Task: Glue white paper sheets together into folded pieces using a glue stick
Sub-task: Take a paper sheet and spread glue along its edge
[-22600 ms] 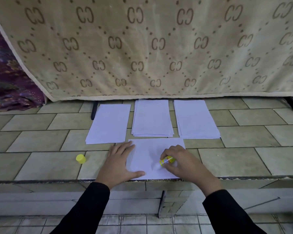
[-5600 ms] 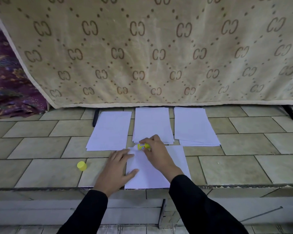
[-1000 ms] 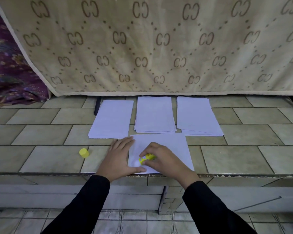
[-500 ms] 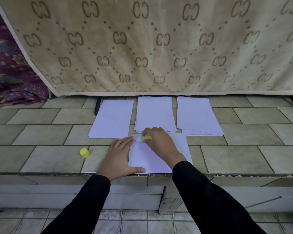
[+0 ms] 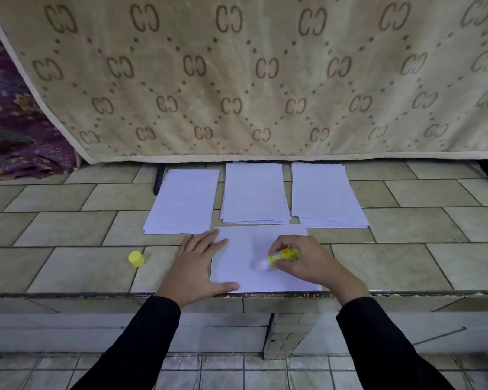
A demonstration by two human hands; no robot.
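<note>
Fingers (image 5: 286,244) of the right hand (image 5: 307,263) curl round the glue stick (image 5: 283,254), pinching it with its white tip on the middle of the sheet (image 5: 245,246). The left hand (image 5: 192,266) presses flat on the sheet's left edge, fingers straight, thumb spread wide. The sheet lies at the bench's (image 5: 68,266) near edge. The cap (image 5: 136,258) stands to its left. Three stacks (image 5: 255,192) line the far edge under a cloth (image 5: 237,80).

"CC" repeated across beige blanket (image 5: 265,80)

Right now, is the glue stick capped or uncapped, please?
Uncapped: the stick shows its white tip, and the cap lies apart on the tiles.
</note>
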